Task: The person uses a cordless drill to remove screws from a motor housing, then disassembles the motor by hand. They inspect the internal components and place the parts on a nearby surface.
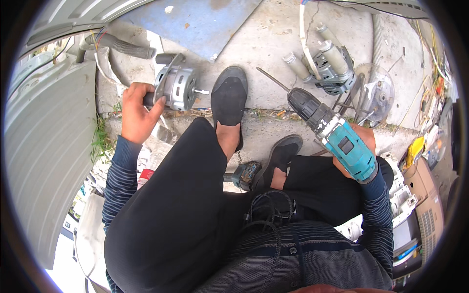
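Note:
My left hand (pixel 139 110) is closed on the left side of a silver electric motor (pixel 181 89). The motor lies on its side on the concrete, its bare shaft pointing right towards my shoe, and a dark cylinder stands out at its top. My right hand (pixel 361 139) is wrapped round the grip of a teal cordless drill (pixel 346 145); the grip and trigger are mostly hidden. From the drill's black chuck a long thin bit (pixel 273 79) points up and left, apart from the motor. A second motor (pixel 334 68) with several grey cylinders sits beyond the drill.
My black shoes (pixel 229 93) stand between the motors. A dark power tool (pixel 246 175) lies between my legs. Grey corrugated hoses (pixel 124 46), a blue sheet (pixel 190 24) and ribbed metal panels (pixel 53 156) surround me. At right are a clear plastic disc (pixel 382 95) and mixed scrap (pixel 415 149).

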Available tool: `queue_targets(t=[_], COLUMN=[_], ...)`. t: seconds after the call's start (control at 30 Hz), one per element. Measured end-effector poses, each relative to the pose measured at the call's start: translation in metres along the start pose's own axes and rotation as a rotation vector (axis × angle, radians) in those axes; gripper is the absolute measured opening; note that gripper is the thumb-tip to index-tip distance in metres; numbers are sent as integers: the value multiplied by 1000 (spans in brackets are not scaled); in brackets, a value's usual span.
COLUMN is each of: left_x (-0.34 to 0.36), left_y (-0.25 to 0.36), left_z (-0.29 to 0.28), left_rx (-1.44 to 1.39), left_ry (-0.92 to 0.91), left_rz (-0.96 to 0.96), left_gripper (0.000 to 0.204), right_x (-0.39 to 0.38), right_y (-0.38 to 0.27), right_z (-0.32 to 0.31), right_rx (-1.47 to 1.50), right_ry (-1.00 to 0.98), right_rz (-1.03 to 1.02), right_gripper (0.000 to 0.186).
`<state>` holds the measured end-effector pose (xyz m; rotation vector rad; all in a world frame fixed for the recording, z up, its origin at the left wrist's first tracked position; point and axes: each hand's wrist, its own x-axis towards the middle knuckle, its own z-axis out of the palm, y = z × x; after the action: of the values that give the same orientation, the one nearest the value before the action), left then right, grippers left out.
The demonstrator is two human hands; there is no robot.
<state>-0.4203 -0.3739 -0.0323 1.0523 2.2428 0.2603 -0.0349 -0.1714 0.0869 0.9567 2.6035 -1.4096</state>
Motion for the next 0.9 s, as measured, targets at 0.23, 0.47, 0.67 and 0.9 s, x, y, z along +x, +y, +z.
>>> queue_targets(t=[0.23, 0.47, 0.67, 0.9], left_x=[-69, -59, -64, -123], left_y=[-79, -76, -80, 84], left_z=[9, 11, 8, -71], left_rx=[-500, -673, -313, 448], left_ry=[369, 386, 317, -7], left_rz=[-170, -669, -533, -342], left_gripper=[11, 18, 37, 66], right_x=[-64, -38, -54, -125], right_y=[124, 138, 157, 146], right_z=[-98, -122, -129, -219], right_rx=[-151, 290, 448, 1020], right_ry=[556, 801, 778, 912], right_rz=[407, 353, 452, 483], right_gripper=[13, 26, 28, 27])
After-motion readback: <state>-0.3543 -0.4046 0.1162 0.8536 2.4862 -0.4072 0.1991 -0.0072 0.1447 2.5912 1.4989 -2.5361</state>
